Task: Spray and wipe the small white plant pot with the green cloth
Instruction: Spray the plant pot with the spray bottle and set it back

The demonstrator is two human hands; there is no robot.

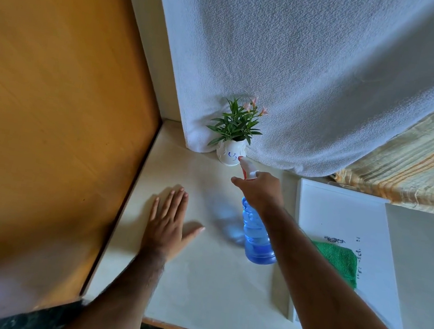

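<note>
Head view, small white plant pot (pixel 229 155) at the counter's (pixel 210 285) far edge against a white drape (pixel 301 79), right hand (pixel 259 190) in a clenched grip on a blue spray bottle (pixel 256 239), nozzle just beside the pot, left hand (pixel 168 223) released, flat on the counter, green cloth (pixel 340 259) at right on a white board (pixel 339 219)

A pale cream table (pixel 197 283) is seen under the hands. To the left of the left hand, a tall orange-brown wooden panel (pixel 53 118) is placed. Beyond the right hand, a white textured cloth (pixel 314 80) is hung, and a yellow striped fabric (pixel 414 159) is seen further right.
</note>
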